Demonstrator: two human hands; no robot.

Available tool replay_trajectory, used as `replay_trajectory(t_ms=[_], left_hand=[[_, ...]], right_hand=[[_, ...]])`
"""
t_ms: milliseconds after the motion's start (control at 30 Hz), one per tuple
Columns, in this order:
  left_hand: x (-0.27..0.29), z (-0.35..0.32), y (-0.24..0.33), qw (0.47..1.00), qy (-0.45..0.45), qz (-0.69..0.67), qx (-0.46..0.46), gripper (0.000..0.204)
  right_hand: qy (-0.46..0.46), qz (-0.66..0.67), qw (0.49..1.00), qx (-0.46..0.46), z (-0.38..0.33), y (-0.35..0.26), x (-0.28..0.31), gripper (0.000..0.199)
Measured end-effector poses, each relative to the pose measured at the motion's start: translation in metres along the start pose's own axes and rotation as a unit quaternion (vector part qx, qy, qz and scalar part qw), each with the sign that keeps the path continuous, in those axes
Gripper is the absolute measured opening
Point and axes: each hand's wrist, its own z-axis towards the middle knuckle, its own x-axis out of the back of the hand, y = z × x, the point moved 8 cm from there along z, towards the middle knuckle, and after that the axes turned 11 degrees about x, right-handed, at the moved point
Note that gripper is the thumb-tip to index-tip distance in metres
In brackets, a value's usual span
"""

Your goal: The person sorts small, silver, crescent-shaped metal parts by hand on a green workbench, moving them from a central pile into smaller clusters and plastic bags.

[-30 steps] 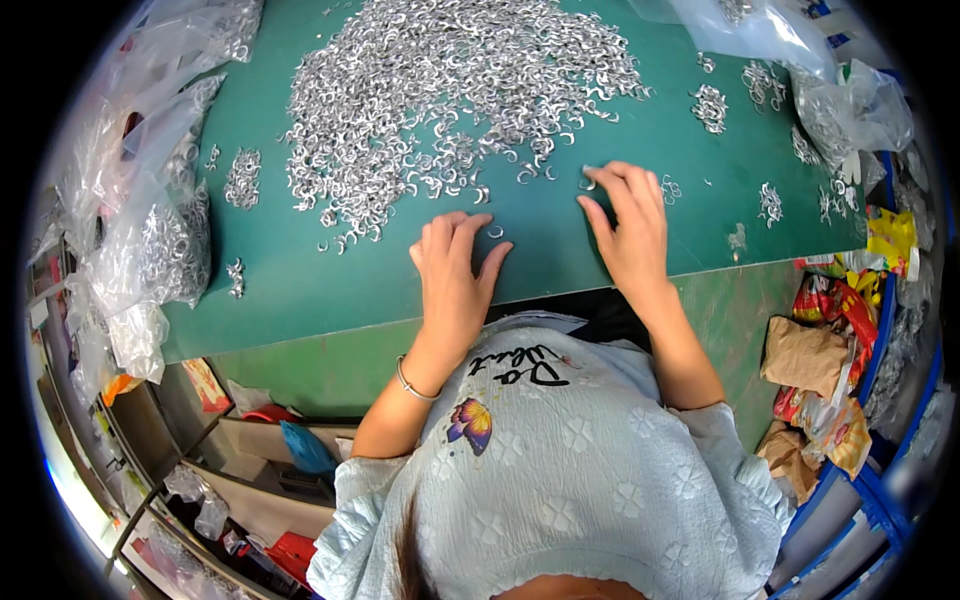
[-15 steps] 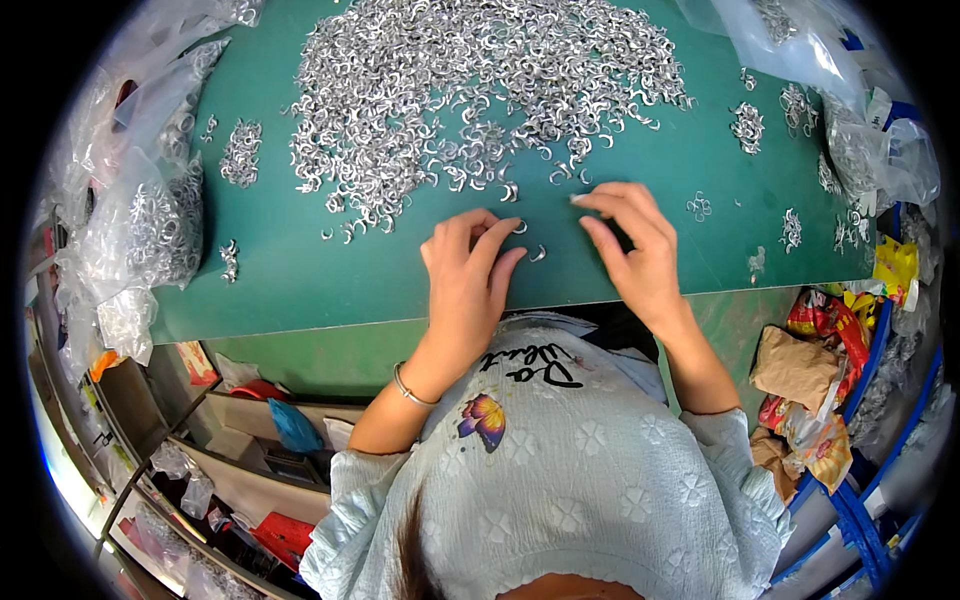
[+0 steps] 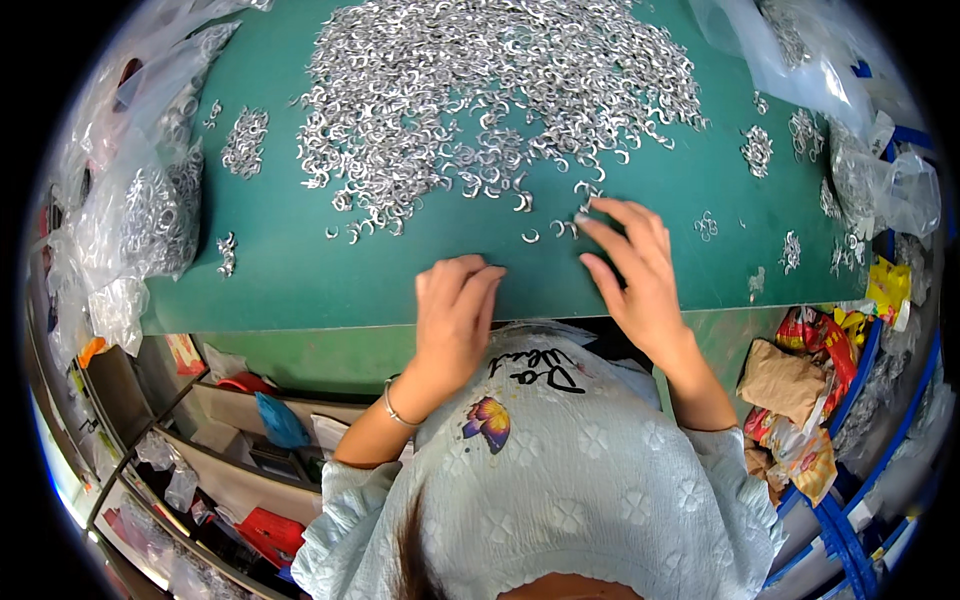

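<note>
Head view shows a wide, green, flat surface [image 3: 330, 290], and the person in a pale blue top is sitting or standing at its near edge. On its far middle part lies a broad pile of small, silver, crescent-shaped metal pieces [image 3: 500, 80], which is dense at the back and becomes looser toward the person. At the left side of the surface stands a bulging, clear plastic bag [image 3: 140, 220] with silver pieces inside; at the right side is another clear plastic bag [image 3: 880, 180].

Both hands are in front of the pile. The left hand [image 3: 455, 305] is near the front edge, with its fingers curled and close together; I cannot tell if it has hold of something. The right hand [image 3: 640, 270] is half open, the thumb well apart from the forefinger, and its fingertips are at a few loose crescents by the pile's near border; nothing is seen gripped between thumb and forefinger.

Smaller in size is a small heap of silver pieces [image 3: 245, 143] near the left bag, and a similar heap [image 3: 757, 152] on the right. One single silver crescent [image 3: 530, 236] lies between the two hands, slightly farther from the person.
</note>
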Motion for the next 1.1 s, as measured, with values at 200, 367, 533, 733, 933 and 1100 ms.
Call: replay_trajectory(t_ms=[200,367,533,733,933,1100], left_hand=[[0.057,0.004,-0.047,0.988,0.106,0.049,0.098,0.025],[0.102,0.000,-0.082,0.968,0.189,0.049,0.158,0.021],[0.144,-0.003,-0.131,0.930,0.274,0.107,0.222,0.018],[0.183,0.018,-0.171,0.894,0.308,0.263,0.190,0.014],[0.182,-0.004,-0.159,0.872,0.359,0.274,0.189,0.017],[0.078,0.033,-0.056,0.981,0.154,0.086,0.080,0.022]], right_hand=[[-0.014,-0.048,0.998,0.043,0.028,-0.010,-0.013,0.047],[-0.007,-0.077,0.996,0.037,0.034,-0.014,-0.025,0.034],[0.013,-0.087,0.995,0.041,0.035,-0.013,-0.022,0.021],[0.034,-0.061,0.997,0.039,0.041,-0.014,-0.018,0.021],[0.060,-0.050,0.997,0.010,0.035,0.000,0.003,0.025],[0.053,-0.030,0.997,0.039,0.050,-0.018,-0.014,0.021]])
